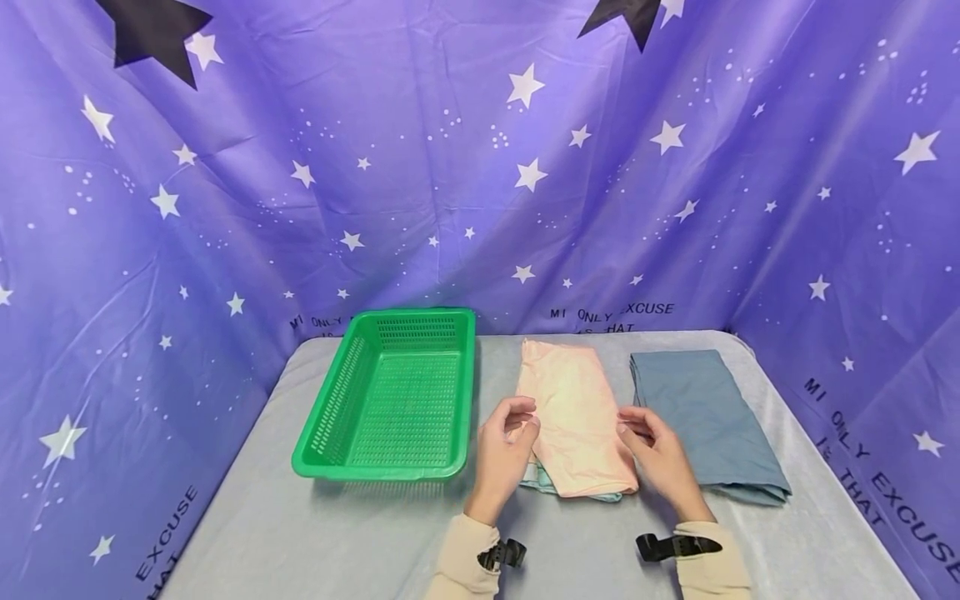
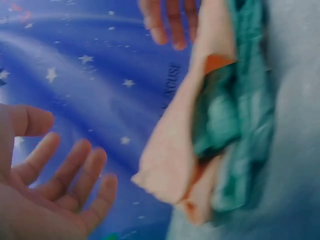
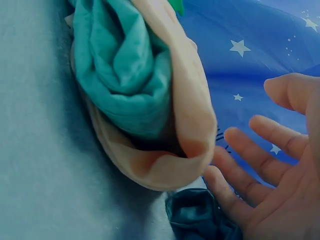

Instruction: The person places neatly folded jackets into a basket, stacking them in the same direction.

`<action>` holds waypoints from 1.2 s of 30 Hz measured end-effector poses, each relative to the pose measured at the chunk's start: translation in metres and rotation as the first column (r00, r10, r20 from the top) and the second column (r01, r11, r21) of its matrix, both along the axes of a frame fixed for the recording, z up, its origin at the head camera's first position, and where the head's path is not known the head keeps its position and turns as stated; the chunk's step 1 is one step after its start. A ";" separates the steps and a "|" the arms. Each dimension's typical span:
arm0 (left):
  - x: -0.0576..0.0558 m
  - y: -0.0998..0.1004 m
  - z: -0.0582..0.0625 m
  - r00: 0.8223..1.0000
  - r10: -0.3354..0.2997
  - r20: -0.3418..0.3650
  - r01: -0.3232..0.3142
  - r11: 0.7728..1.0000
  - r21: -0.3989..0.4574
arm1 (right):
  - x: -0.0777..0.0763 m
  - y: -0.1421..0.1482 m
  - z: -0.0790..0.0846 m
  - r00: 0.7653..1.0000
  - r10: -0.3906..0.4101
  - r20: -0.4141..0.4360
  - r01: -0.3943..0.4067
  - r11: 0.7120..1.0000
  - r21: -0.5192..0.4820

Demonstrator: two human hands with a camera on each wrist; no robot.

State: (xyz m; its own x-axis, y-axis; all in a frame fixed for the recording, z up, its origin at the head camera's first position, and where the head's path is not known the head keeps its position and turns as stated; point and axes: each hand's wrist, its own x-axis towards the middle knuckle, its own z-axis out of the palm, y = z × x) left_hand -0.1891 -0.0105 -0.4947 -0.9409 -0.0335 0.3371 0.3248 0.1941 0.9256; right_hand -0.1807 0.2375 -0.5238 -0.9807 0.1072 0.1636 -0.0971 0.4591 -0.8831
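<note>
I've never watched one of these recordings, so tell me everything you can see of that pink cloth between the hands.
The pink cloth is soft, pale peach fabric, folded into a long flat strip on the grey table. Teal cloth is folded inside it and peeks out at its near end. It lies between the green basket and a folded blue cloth.

The basket (image 1: pixel 390 400) is glossy perforated plastic. The peach cloth (image 1: pixel 577 417), teal cloth (image 3: pixel 125 85) and blue cloth (image 1: pixel 705 417) look soft and matt, like the table cover (image 1: pixel 300 533).
</note>
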 end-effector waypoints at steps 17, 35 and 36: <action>-0.017 0.017 -0.037 0.973 0.140 0.182 -0.104 0.976 -0.193 | -0.007 -0.017 -0.015 0.995 0.018 0.095 -0.015 0.999 -0.035; -0.032 0.028 -0.054 0.968 0.094 0.233 -0.029 0.963 -0.269 | -0.023 -0.019 -0.020 0.970 -0.005 0.241 0.042 0.988 -0.147; -0.032 0.028 -0.055 0.969 0.099 0.226 -0.034 0.961 -0.275 | -0.023 -0.019 -0.021 0.968 -0.004 0.249 0.045 0.987 -0.156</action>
